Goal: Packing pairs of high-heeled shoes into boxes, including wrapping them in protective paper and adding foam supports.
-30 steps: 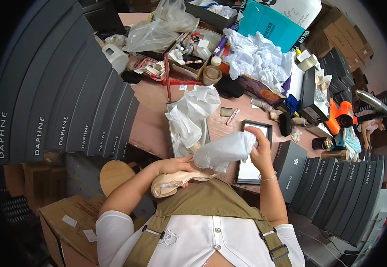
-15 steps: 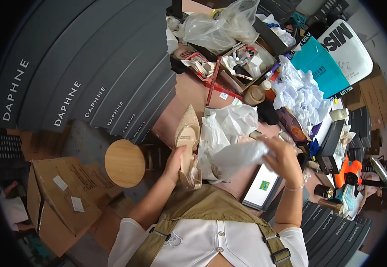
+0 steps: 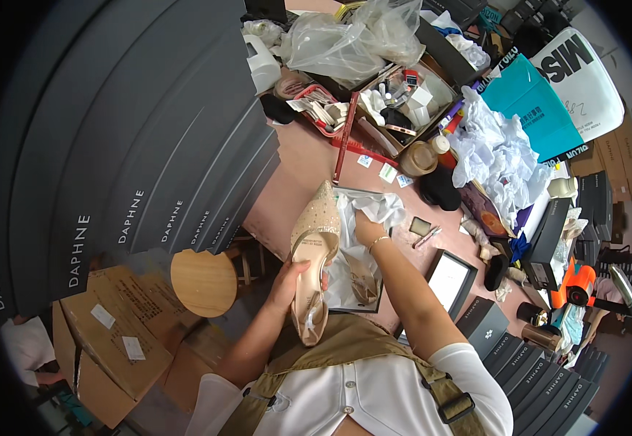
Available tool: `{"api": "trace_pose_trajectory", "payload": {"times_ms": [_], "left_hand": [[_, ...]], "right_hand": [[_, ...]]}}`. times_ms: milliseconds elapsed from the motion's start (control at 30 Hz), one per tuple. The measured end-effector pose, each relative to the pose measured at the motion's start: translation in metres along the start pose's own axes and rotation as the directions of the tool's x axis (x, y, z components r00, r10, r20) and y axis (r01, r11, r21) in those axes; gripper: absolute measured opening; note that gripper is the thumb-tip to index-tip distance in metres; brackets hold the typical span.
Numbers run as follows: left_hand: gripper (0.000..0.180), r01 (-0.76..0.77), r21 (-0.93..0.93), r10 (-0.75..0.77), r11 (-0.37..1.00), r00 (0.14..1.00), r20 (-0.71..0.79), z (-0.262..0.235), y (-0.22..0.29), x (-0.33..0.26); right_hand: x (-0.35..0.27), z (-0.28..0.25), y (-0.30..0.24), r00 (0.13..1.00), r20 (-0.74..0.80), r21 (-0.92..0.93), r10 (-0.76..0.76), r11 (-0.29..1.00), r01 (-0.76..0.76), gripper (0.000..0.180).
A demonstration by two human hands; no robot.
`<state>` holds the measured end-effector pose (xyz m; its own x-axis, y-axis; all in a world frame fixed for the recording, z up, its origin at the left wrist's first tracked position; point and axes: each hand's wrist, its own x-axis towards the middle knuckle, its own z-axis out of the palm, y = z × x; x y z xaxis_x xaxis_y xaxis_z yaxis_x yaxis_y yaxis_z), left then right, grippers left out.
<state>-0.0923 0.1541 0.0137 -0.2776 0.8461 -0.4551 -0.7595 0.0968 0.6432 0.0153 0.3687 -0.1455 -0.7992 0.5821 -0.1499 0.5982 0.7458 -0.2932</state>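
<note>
A beige pointed slingback shoe with small shiny studs is held sole-down in my left hand, the thumb over its inner edge and the toe pointing away from me. Just right of it lies an open shoe box, lined with white tissue paper. Inside the box rests a second beige shoe, partly hidden by my forearm and the paper. My right hand reaches into the far part of the box, against the tissue; its fingertips are hidden.
Tall stacks of dark shoe boxes stand at left, more at lower right. A box lid, a jar, a carton of small items and crumpled paper crowd the pink table. A round stool and brown carton are below left.
My right hand has moved from the right, where it held white paper, into the box. The second shoe now shows. My left hand still holds its shoe, slightly lower in view.
</note>
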Motion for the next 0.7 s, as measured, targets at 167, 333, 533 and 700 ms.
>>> {"api": "trace_pose_trajectory", "payload": {"times_ms": [167,333,533,700], "left_hand": [[0.053,0.341,-0.227,-0.280,0.912,0.923,0.264,-0.030,-0.008,0.000],[0.054,0.176,-0.285,-0.187,0.942,0.982,-0.010,0.020,0.002,-0.005],[0.079,0.104,-0.231,-0.102,0.967,0.995,0.017,0.054,-0.018,0.001],[0.063,-0.227,0.052,0.226,0.972,0.974,0.032,0.104,-0.073,-0.013]], "right_hand": [[-0.008,0.001,-0.003,0.996,0.077,0.036,0.040,0.998,-0.043,0.049],[-0.039,-0.101,-0.035,0.992,0.127,0.240,-0.022,0.971,-0.009,0.050],[-0.140,-0.198,-0.077,0.960,-0.018,0.779,-0.279,0.598,0.188,0.051],[-0.112,-0.128,-0.063,0.931,-0.286,0.193,-0.228,0.938,0.289,0.042]]}}
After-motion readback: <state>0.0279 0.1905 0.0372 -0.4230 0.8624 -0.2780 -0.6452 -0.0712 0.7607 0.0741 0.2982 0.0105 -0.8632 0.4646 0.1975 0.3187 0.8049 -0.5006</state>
